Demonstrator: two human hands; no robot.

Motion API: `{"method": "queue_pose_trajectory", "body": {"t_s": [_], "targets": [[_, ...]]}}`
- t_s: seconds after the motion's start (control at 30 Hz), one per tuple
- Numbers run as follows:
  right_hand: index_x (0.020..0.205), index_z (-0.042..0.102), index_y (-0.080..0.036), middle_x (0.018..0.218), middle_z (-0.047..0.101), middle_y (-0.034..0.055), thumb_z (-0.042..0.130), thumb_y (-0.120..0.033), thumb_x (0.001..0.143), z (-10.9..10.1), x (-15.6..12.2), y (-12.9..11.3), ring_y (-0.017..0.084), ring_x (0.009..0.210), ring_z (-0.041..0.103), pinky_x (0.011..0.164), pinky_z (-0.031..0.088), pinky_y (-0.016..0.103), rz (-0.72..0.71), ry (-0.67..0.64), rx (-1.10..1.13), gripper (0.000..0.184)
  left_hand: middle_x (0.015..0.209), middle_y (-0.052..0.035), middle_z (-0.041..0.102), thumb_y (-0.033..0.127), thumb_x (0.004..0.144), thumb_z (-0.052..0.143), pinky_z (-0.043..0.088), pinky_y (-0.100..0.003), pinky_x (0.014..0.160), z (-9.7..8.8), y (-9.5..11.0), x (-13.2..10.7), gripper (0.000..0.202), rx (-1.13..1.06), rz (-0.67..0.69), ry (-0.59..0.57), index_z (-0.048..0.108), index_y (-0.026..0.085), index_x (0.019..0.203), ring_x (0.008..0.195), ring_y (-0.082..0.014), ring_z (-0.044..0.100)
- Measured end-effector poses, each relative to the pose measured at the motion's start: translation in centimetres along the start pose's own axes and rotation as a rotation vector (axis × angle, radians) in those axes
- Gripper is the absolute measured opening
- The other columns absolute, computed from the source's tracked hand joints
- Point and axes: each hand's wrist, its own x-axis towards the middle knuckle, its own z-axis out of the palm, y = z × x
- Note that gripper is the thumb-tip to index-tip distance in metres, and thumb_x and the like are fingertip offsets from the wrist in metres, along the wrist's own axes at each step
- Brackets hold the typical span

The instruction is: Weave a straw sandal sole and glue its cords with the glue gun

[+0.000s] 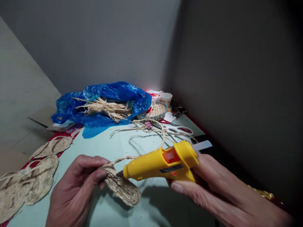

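Between the thumb and fingers of my left hand [78, 183] is pinched a small oval coil of braided straw [124, 189], held above the table. A loose straw braid [123, 159] runs from its upper end back toward the right, passing behind the glue gun. My right hand [213, 186] is wrapped round the handle of a yellow glue gun [151, 162]. The dark nozzle touches or nearly touches the upper edge of the coil, close to my left fingers. A translucent glue stick [202, 145] juts from the gun's rear.
A blue plastic bag [118, 90] holding dry straw strips [106, 107] lies at the back. Beside it are a woven basket [157, 111], a paper cup [166, 97] and white-handled scissors [182, 130]. Braided straw pieces [35, 186] line the table's left edge. Grey walls close off the back and right.
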Motion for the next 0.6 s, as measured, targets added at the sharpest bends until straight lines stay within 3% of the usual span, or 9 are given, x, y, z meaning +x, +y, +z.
{"method": "queue_pose_trajectory", "body": {"t_s": [0.13,0.6], "targets": [[0.085,0.063,-0.027,0.066,0.06,-0.0044,0.056,-0.047,0.096,0.02,-0.02,-0.21,0.011,0.05,0.056,0.043,0.051,0.016,0.023,-0.014,-0.012,0.024,0.083,0.0031,0.072,0.035,0.076,0.079,0.055,-0.012,0.052,-0.05,0.03,0.11,0.01,0.015,0.001,0.009,0.071,0.03,0.079,0.063,-0.011,0.065],[0.084,0.06,-0.027,0.062,0.058,-0.0043,0.048,-0.046,0.101,-0.4,0.94,-0.48,0.01,0.044,0.056,0.039,0.052,0.012,-0.135,0.017,-0.117,0.029,0.085,0.002,0.072,0.039,0.072,0.082,0.054,-0.013,0.053,-0.15,-0.47,0.44,0.021,-0.04,-0.031,0.037,0.069,0.026,0.082,0.066,-0.0118,0.064]]}}
